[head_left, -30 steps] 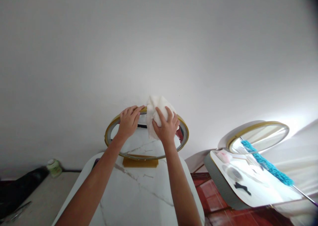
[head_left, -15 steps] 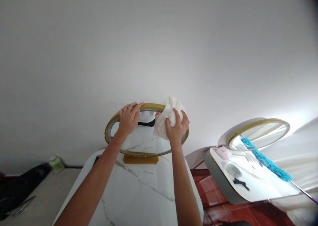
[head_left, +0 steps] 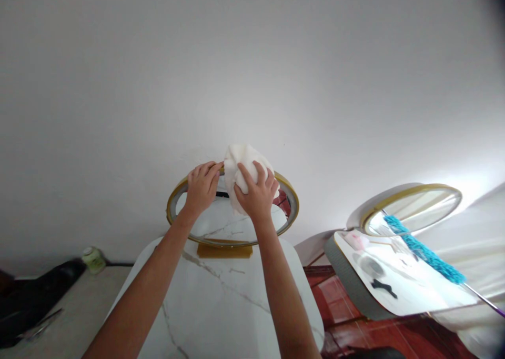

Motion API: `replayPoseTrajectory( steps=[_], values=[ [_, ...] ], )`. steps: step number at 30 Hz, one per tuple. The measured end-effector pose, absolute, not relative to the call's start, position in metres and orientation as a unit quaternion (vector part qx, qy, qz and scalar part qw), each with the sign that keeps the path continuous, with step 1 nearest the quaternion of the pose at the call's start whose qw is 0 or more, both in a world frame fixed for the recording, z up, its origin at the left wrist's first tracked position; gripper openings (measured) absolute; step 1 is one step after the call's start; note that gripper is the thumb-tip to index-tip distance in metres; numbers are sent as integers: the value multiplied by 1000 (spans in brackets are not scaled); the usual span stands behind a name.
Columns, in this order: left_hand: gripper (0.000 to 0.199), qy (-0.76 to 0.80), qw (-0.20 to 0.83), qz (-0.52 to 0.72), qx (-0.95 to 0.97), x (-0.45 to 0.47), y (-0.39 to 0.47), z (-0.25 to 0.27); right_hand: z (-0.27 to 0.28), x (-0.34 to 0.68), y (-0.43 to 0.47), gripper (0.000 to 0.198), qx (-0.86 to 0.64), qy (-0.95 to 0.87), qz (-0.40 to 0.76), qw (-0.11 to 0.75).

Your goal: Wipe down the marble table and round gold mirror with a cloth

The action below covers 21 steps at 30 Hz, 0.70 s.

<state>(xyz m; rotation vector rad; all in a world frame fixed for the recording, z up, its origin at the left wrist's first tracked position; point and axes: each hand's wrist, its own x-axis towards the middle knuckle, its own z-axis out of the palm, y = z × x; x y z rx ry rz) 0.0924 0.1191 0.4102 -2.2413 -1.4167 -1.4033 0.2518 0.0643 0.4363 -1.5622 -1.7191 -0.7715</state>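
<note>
An oval mirror (head_left: 292, 190) with a gold rim stands on a gold base (head_left: 224, 251) on the white marbled tabletop (head_left: 221, 306), close to the wall. My left hand (head_left: 202, 188) grips the mirror's upper left rim, fingers hooked over the top edge. A bunched white cloth (head_left: 246, 159) is under my right hand (head_left: 256, 190), which presses it to the upper rim and glass right of the middle. The cloth hides that stretch of rim. Its fingers are bent and spread around the cloth.
To the right, a second table (head_left: 418, 296) holds another gold-rimmed mirror (head_left: 414, 211), a blue fluffy duster (head_left: 434, 259), a pink item (head_left: 357, 240) and a black object (head_left: 384, 288). At left are a green container (head_left: 93, 260) and a black bag-like shape (head_left: 43, 296). Red tiles (head_left: 335, 301) cover the floor.
My right hand and the white cloth have slid left along the mirror's upper rim, uncovering its right side. My left hand stays on the upper left rim.
</note>
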Motion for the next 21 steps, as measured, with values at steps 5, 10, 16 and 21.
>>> replayPoseTrajectory(
  steps=[5,10,16,21],
  values=[
    [41,-466,63,-469,-747,93,117,412,432,277,60,54,-629,-628,-288,356],
    [42,-468,64,-470,-746,94,117,412,415,313,56,51,-653,-578,-257,416],
    [41,-470,66,-471,-743,96,118,411,405,325,55,50,-666,-539,-235,458],
    [41,-480,65,-475,-735,98,117,413,417,299,61,51,-657,-563,-245,436]
  ],
)
